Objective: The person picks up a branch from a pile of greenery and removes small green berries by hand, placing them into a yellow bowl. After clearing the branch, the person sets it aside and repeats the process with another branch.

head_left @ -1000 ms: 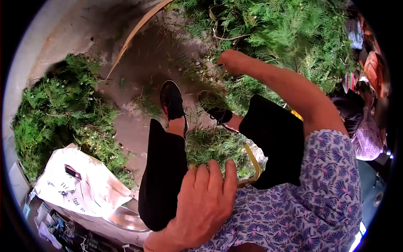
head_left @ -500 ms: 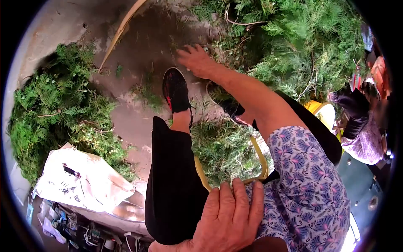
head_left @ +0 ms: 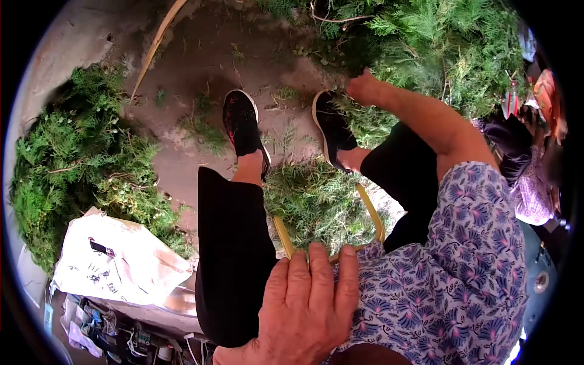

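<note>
My right hand (head_left: 365,88) reaches forward to the edge of a big pile of green conifer sprigs (head_left: 438,48), just past my right shoe (head_left: 333,128). Its fingers are curled into the greenery, closed on some sprigs. My left hand (head_left: 304,304) lies flat near my lap, with its fingertips on the near rim of a yellow basin (head_left: 371,210). The basin sits between my legs and holds cut green sprigs (head_left: 316,201). My left shoe (head_left: 240,121) stands on bare dirt.
A second heap of green branches (head_left: 67,158) lies at the left. A white printed bag (head_left: 115,261) rests below that heap, with clutter under it. A curved wooden strip (head_left: 152,48) lies on the dirt at the upper left. Another person (head_left: 529,182) sits at the right.
My right hand has swung from the dirt ahead of my left shoe over to the pile by my right shoe and has closed. My left hand has stayed by the basin rim.
</note>
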Available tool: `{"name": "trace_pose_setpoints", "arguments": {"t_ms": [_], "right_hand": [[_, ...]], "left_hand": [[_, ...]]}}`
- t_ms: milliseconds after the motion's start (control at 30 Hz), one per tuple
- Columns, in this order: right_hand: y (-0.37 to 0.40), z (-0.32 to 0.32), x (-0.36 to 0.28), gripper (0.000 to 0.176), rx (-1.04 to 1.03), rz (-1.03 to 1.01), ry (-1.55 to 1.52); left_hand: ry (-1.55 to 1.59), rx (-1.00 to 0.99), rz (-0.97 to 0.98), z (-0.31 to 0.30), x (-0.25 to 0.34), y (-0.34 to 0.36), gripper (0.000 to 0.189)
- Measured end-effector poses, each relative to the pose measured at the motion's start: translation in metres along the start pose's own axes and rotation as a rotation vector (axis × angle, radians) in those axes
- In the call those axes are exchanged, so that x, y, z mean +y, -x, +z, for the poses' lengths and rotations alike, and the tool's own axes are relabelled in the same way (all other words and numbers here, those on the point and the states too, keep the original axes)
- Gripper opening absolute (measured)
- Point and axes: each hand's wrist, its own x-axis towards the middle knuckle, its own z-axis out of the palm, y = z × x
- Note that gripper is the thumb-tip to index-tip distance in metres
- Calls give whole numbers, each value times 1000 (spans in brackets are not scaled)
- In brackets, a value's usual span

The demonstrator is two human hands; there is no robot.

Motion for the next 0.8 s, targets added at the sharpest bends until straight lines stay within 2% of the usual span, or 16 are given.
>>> {"name": "trace_pose_setpoints", "arguments": {"t_ms": [67,133,200,267,333,400,467,500,533,600,633,700,733,800], "right_hand": [[-21,0,3,16,560,84,-115],[-31,-29,-9,15,622,38,-125],[-42,-44,-46,15,869,-79,-259],[-70,-42,-76,22,976,-301,-270],[-90,-33,-102,28,1012,-390,-416],[-112,-21,-134,29,1020,-340,-479],[-72,-42,-161,28,712,-235,-634],[-112,-10,-186,30,746,-308,-768],[-99,-16,-200,35,617,-204,-834],[-101,-7,-220,41,744,-82,-1089],[-110,5,-229,34,1001,-39,-1121],[-112,4,-223,23,850,6,-1092],[-112,2,-220,23,864,15,-1087],[-113,-5,-215,17,710,-100,-1087]], "left_hand": [[10,-31,-21,-6,2,-5,35],[34,-80,-43,-26,6,-19,34],[336,-590,-352,-57,7,-48,34],[311,-547,-378,-53,11,-46,35],[296,-509,-401,-39,11,-33,35],[-33,-36,-24,-13,1,-16,34],[-58,-22,-13,-6,0,-14,34],[-80,-7,-2,-4,-1,-13,33],[-85,-8,1,-4,1,-14,33],[-73,-30,-49,-7,4,-17,32],[-76,-14,-33,-8,3,-21,32],[-26,-74,-54,-15,4,-25,31],[-31,-64,-42,-18,4,-26,31],[-20,-176,-66,-24,4,-26,30]]}}
